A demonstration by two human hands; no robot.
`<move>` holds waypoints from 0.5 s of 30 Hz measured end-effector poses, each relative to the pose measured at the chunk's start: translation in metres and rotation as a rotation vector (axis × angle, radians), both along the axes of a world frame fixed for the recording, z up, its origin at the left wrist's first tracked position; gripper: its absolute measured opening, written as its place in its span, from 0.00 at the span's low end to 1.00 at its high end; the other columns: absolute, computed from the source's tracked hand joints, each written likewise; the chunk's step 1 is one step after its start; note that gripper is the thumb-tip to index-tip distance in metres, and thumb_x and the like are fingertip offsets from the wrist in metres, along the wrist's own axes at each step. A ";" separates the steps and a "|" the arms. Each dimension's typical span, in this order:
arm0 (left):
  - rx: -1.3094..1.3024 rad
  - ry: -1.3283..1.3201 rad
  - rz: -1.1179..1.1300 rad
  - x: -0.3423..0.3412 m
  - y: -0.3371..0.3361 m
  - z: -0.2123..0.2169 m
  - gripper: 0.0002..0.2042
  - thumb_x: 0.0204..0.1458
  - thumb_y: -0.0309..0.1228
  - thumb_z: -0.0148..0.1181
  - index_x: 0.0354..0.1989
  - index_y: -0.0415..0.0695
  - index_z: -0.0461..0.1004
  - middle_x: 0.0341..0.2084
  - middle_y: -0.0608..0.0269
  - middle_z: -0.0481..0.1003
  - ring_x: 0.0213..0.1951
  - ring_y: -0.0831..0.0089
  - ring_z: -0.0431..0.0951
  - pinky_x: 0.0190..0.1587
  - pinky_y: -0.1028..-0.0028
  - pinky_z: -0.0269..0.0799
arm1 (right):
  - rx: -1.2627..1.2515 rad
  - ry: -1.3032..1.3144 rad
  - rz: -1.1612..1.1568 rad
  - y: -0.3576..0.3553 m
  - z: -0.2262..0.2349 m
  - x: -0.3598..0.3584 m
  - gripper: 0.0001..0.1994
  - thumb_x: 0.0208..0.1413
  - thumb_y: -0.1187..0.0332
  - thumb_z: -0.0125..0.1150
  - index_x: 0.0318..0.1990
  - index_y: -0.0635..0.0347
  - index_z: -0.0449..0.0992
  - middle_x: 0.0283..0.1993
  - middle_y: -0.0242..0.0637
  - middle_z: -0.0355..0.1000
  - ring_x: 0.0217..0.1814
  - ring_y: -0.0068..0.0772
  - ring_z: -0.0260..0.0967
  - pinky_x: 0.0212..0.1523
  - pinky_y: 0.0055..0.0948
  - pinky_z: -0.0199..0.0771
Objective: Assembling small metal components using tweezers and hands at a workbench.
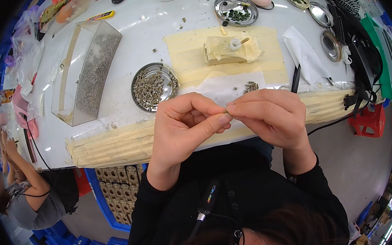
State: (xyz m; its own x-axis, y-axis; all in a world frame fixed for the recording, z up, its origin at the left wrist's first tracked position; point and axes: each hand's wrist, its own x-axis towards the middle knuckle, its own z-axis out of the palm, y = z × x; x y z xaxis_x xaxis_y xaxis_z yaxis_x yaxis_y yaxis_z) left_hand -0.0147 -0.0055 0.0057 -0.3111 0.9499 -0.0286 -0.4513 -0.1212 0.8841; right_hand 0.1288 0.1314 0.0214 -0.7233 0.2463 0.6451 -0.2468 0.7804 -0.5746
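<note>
My left hand [189, 130] and my right hand [272, 116] meet fingertip to fingertip above the near table edge. Pinched between the thumb and forefinger of the left is a tiny greenish piece [227, 113], mostly covered by the fingertips. The right fingers press together at the same spot; whether they grip that piece too is hidden. Just beyond my left hand stands a round metal dish [133, 91] with many small grey-green pieces in it. A small heap of similar pieces [251, 87] lies on white paper beyond my right hand.
A tape-covered block [227, 56] holds a small white pot with a stick. At the left lies a clear box [73, 79] of grey granules. Farther off are a metal plate [243, 22] with dark green bits, a white cloth [309, 56] and a black pen-like tool [296, 78]. Another person [30, 197] sits at the left.
</note>
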 end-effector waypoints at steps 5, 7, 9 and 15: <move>-0.040 0.026 -0.029 -0.001 0.001 0.003 0.04 0.51 0.18 0.62 0.34 0.32 0.74 0.28 0.56 0.78 0.32 0.76 0.80 0.35 0.80 0.77 | -0.041 -0.053 0.023 0.004 0.002 0.001 0.10 0.42 0.80 0.66 0.35 0.62 0.78 0.28 0.35 0.74 0.27 0.32 0.74 0.25 0.24 0.73; -0.055 -0.003 0.003 0.001 0.002 0.004 0.04 0.51 0.18 0.61 0.35 0.31 0.75 0.29 0.56 0.78 0.32 0.76 0.80 0.36 0.80 0.77 | -0.098 -0.036 0.014 0.003 0.000 -0.002 0.10 0.42 0.81 0.65 0.34 0.62 0.78 0.28 0.35 0.74 0.27 0.31 0.74 0.25 0.23 0.73; -0.060 -0.015 0.025 0.002 0.002 0.005 0.05 0.51 0.18 0.60 0.36 0.31 0.75 0.29 0.55 0.79 0.32 0.76 0.80 0.36 0.80 0.78 | -0.143 -0.027 0.006 0.001 0.000 -0.004 0.10 0.41 0.82 0.65 0.34 0.63 0.78 0.28 0.35 0.74 0.26 0.31 0.74 0.25 0.23 0.73; -0.061 -0.002 0.067 0.002 0.001 0.006 0.05 0.52 0.18 0.59 0.36 0.30 0.74 0.30 0.55 0.79 0.32 0.76 0.80 0.37 0.80 0.78 | -0.198 -0.018 -0.038 -0.005 0.001 -0.008 0.09 0.41 0.83 0.64 0.32 0.64 0.77 0.27 0.35 0.74 0.25 0.29 0.73 0.25 0.23 0.73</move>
